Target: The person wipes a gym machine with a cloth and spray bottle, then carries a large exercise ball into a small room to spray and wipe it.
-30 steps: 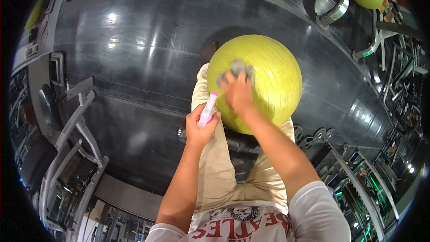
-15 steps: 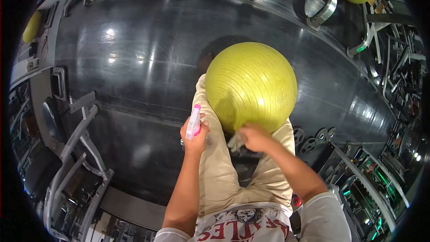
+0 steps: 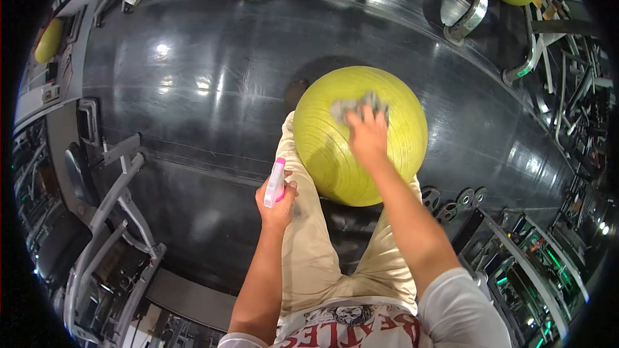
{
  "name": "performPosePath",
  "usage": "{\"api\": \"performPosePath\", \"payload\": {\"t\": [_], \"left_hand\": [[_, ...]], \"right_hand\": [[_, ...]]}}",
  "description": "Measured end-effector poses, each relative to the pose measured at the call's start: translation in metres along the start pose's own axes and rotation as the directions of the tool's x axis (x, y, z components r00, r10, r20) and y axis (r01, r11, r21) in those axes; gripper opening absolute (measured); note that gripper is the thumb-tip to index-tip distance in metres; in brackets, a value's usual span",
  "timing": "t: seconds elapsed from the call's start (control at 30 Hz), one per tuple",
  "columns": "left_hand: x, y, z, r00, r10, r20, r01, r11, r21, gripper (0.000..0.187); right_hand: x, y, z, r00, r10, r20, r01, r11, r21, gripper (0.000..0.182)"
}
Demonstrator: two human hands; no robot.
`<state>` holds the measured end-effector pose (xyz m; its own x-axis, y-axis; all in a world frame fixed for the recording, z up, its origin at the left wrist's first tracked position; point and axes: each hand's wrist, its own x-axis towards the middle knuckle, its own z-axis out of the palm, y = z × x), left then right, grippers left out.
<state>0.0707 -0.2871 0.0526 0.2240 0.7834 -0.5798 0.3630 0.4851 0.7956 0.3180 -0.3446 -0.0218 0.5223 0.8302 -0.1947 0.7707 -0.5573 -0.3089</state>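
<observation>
Grey steel-framed exercise equipment (image 3: pixel 106 209) lines the left edge of the glossy black floor (image 3: pixel 193 135), and round dark weight plates (image 3: pixel 464 194) sit toward its right edge, as a person's right hand (image 3: pixel 369 140), fingers bent, grips a crumpled grey cloth (image 3: pixel 348 111) against a large yellow-green exercise ball (image 3: pixel 342 154) at the knees of beige trousers (image 3: pixel 309 245). The left hand (image 3: pixel 277 212) curls around a pink-and-white trigger-head spray bottle (image 3: pixel 273 185). Inverted red lettering on the white T-shirt (image 3: pixel 464 303) reads "BEATLES." Floor stretches left of the ball and beyond it.
</observation>
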Motion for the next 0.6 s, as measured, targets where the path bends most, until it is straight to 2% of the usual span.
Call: {"api": "performPosePath", "payload": {"t": [0.1,0.2,0.27,0.37,0.4,0.47,0.5,0.53,0.57,0.6], "left_hand": [[0.0,0.0,0.005,0.997,0.067,0.025,-0.069,0.996,0.063,0.023],[-0.002,0.015,0.013,0.984,0.15,0.099,-0.171,0.953,0.252,0.023],[-0.003,0.02,0.019,0.98,0.171,0.105,-0.19,0.958,0.216,0.024],[-0.003,0.012,0.014,0.984,0.128,0.123,-0.151,0.967,0.203,0.025],[-0.003,0.01,0.013,0.986,0.13,0.108,-0.149,0.971,0.188,0.024],[-0.003,0.003,0.01,0.992,0.104,0.07,-0.113,0.985,0.134,0.024],[-0.004,-0.001,0.008,0.996,0.077,0.053,-0.082,0.992,0.094,0.024],[-0.005,-0.004,0.007,0.998,0.05,0.038,-0.052,0.997,0.051,0.024],[-0.004,-0.005,0.007,0.998,0.045,0.032,-0.047,0.997,0.059,0.024],[-0.003,-0.006,0.008,0.999,0.044,0.025,-0.046,0.997,0.066,0.025]], "right_hand": [[-0.101,-0.015,-0.008,0.994,0.044,0.099,-0.053,0.995,0.088,0.045],[-0.183,-0.021,0.013,0.975,0.075,0.209,-0.094,0.992,0.084,0.047],[-0.226,-0.02,0.034,0.925,0.024,0.379,-0.055,0.996,0.069,0.043],[-0.242,-0.025,0.034,0.785,0.071,0.615,-0.171,0.98,0.105,0.039],[-0.232,-0.024,0.031,0.779,0.067,0.623,-0.221,0.96,0.173,0.037],[-0.179,-0.029,-0.017,0.804,0.047,0.592,-0.303,0.89,0.341,0.035],[-0.148,-0.021,-0.033,0.819,-0.018,0.574,-0.243,0.894,0.375,0.035],[-0.118,-0.012,-0.045,0.887,-0.036,0.46,-0.218,0.845,0.488,0.03],[-0.084,-0.005,-0.062,0.953,-0.056,0.299,-0.124,0.825,0.551,0.026],[-0.046,0.005,-0.07,0.976,-0.031,0.214,-0.112,0.774,0.624,0.023]]}}
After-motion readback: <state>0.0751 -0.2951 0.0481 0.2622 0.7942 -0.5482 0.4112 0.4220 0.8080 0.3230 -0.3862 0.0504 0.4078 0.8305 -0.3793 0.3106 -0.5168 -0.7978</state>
